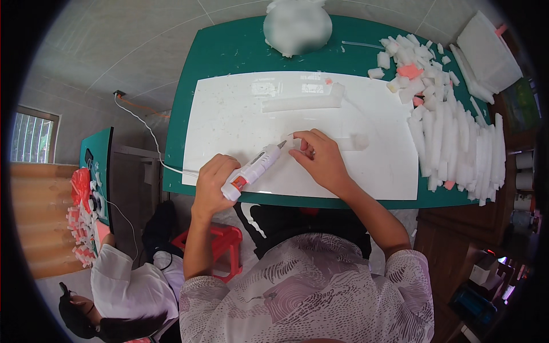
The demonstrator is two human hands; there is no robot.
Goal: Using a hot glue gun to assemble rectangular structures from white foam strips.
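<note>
My left hand (214,184) is wrapped round a white glue gun (260,166) with a red part near its handle. The gun's nozzle points up and to the right. Close to its tip, my right hand (323,157) has thumb and forefinger curled around a small whitish foam piece (293,142), whose outline blends into the white board (229,108) below. Farther back on the board lies a white foam strip (301,103), with a small block standing at its right end. Another pale foam piece (355,142) lies just right of my right hand.
Many white foam strips (457,146) and loose chunks (412,63) are heaped on the right of the green table (229,48). A round white foam object (297,27) sits at the far edge. A white cable (150,128) runs leftward. Another person (128,280) works at left, near a red stool (226,246).
</note>
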